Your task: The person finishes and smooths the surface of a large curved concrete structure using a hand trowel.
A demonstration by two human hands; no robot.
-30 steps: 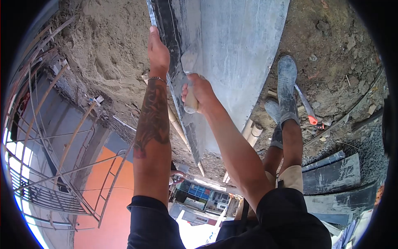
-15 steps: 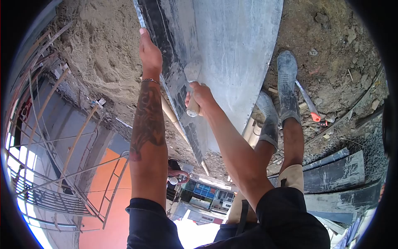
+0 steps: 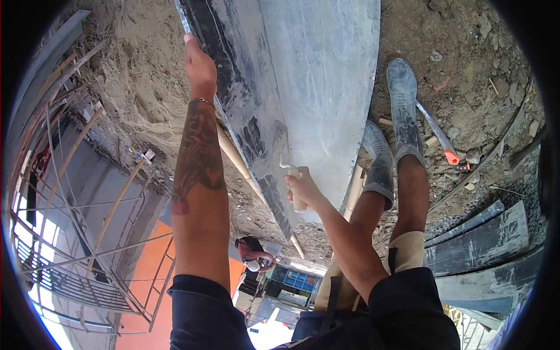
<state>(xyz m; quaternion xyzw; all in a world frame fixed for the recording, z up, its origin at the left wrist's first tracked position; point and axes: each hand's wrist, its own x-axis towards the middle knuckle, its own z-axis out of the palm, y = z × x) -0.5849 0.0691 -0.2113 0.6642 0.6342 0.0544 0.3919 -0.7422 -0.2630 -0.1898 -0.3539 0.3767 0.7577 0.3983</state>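
Pale-handled trowel with a grey metal blade (image 3: 283, 153) sits near the centre of my feed, blade against a long, grey, black-streaked panel (image 3: 326, 76) reaching up to twelve o'clock. I see the right hand (image 3: 304, 188) wrapped around its handle, that grip closed firmly. At eleven o'clock, the left hand (image 3: 201, 65) meets the panel's edge, thumb along it; its other fingers are hidden, so I can't tell whether that grip pinches. Toward two o'clock, dusty grey boots (image 3: 402, 87) each contain a leg. Beside them lies an orange-handled tool with a tapered metal blade (image 3: 436, 131).
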